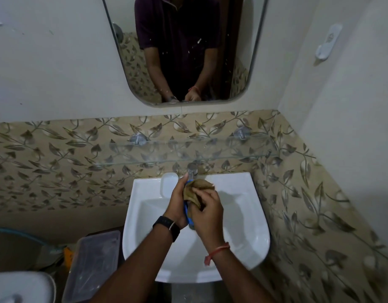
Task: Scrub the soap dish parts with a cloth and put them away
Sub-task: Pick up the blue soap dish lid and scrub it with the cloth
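The blue soap dish part (186,212) shows only as a thin curved edge between the two hands, held upright over the basin; most of it is covered by a crumpled tan-brown cloth (196,190) and by fingers, so its full shape cannot be told. The left hand (177,204), with a black watch at the wrist, is curled closed around the blue part from the left side. The right hand (207,212), with a red thread bracelet at the wrist, is closed on the cloth and presses it against the part's face. A second piece, a white rounded soap dish tray (168,182), lies on the sink's back left rim, just beside the left hand's fingertips. The white sink (250,215) holds nothing visible in its bowl under the hands. A chrome tap (192,169) stands at the back rim, right behind the cloth. Above it runs a glass shelf (210,147) on two metal brackets against leaf-patterned tiles, and above that a mirror (184,49) reflects the person's arms. To the left of the sink, lower down, sits a clear plastic box (94,263) with its lid on.
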Available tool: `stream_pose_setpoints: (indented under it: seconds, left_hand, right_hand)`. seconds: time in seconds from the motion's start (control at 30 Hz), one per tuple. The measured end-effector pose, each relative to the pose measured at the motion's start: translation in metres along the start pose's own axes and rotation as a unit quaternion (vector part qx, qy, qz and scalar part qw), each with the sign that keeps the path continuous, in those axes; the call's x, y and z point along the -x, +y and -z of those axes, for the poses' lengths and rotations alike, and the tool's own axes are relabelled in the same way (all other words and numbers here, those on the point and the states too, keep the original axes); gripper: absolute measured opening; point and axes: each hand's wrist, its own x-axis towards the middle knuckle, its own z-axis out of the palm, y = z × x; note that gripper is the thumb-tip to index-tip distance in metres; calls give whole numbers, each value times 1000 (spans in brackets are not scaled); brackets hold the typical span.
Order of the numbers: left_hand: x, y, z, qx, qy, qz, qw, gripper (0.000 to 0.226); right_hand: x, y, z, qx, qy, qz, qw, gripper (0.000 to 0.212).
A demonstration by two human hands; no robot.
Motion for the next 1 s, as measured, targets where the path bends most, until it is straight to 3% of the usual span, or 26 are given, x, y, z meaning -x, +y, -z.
stream_pose_setpoints:
  seconds: [0.17, 0.3, 0.37, 0.57, 0.63, 0.73, 0.8, 0.9, 1.0]
  left_hand:
    - [0, 3, 12, -23, 24, 11, 999, 72]
    - [4, -2, 10, -19, 25, 29, 999, 80]
    - [4, -3, 6, -20, 28, 23, 999, 82]
    - [4, 13, 23, -2, 43, 37, 998, 81]
    - [5, 9, 26, 1, 43, 41, 998, 85]
    - [8, 0, 20, -11, 37, 45, 998, 91]
    - [10, -3, 15, -15, 38, 40, 998, 89]
    - [11, 7, 17, 14, 30, 35, 999, 79]
    - [12, 20, 27, 17, 40, 42, 998, 82]
  right_hand:
    - [-2, 9, 10, 136, -84, 102, 982, 23]
    - [-12, 0, 6, 100, 1, 54, 994, 24]
    - [-19, -9, 1, 77, 8, 50, 996, 26]
    - [-10, 2, 17, 129, -236, 120, 956, 19]
    - [-7, 8, 20, 146, -213, 102, 961, 17]
    - [-8, -2, 11, 98, -76, 50, 991, 18]
    - [-11, -13, 1, 75, -42, 32, 996, 22]
    - [-14, -26, 5, 70, -153, 79, 983, 22]
    - [-14, -32, 27, 118, -361, 122, 917, 21]
